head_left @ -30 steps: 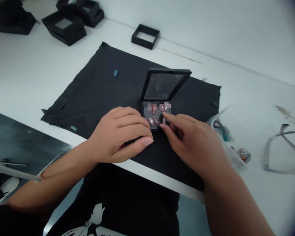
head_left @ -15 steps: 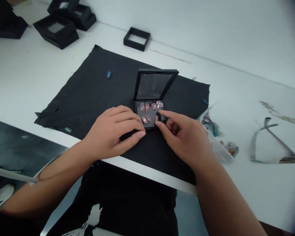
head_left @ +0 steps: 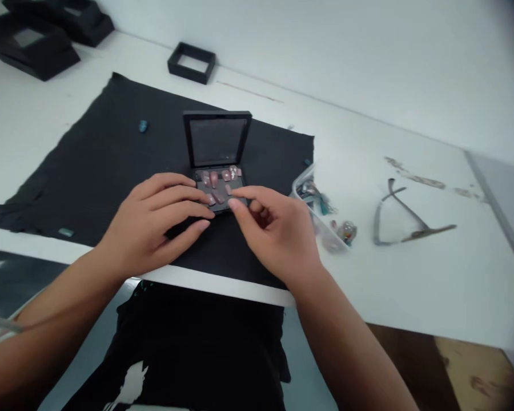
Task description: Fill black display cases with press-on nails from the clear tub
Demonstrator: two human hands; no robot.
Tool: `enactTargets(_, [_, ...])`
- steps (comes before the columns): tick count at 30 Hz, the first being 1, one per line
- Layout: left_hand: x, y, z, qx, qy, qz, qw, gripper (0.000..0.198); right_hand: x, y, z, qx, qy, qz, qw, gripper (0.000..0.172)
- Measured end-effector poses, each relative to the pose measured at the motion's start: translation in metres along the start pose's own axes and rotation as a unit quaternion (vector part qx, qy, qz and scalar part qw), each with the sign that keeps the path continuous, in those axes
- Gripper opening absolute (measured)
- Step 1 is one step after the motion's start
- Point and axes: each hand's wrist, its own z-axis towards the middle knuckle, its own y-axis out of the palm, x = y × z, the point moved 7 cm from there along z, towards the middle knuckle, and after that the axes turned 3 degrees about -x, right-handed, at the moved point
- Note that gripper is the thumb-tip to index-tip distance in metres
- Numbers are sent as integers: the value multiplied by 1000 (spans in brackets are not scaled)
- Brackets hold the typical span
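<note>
A small black hinged display case (head_left: pixel 217 116) stands with its clear-windowed lid raised. Inside its base lie several pink press-on nails (head_left: pixel 214 179), some with pale star marks. My left hand (head_left: pixel 160 214) is at the case's left front corner, fingers stretched and slightly spread, fingertips touching the edge. Over the right side of the base, thumb and index finger of my right hand (head_left: pixel 274 225) pinch close together at one small pink press-on nail (head_left: pixel 228 189). The exact contact is partly hidden by the fingertips.
A black cloth (head_left: pixel 154 142) lies under the case, with a blue nail (head_left: pixel 143 125) and a teal piece (head_left: pixel 66 232) on it. To the right are a clear plastic bin (head_left: pixel 325 231) of small decorations and eyeglasses (head_left: pixel 405 225). Black frames (head_left: pixel 191 61) stand behind.
My view has swung right, so everything appears further left. My right thumb and index finger are closer together, and the small pink nail at their tips sits further into the case.
</note>
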Motion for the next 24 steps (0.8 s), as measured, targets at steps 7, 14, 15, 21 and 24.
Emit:
enactTargets(7, [20, -7, 1, 24, 58, 12, 998, 18, 21, -114, -56, 196, 1, -13, 981, 6])
enactTargets(14, [71, 16, 46, 1, 133, 17, 991, 13, 93, -170, -29, 49, 52, -102, 992, 14])
enactTargets(15, [84, 21, 57, 7, 164, 47, 985, 10, 93, -167, -21, 25, 39, -102, 994, 11])
enactTargets(21, [114, 69, 108, -51, 189, 118, 973, 30, 107, -132, -1, -199, 59, -86, 974, 16])
enactTargets(24, [105, 85, 112, -92, 157, 77, 980, 36, 105, -133, -6, -192, 21, -98, 976, 14])
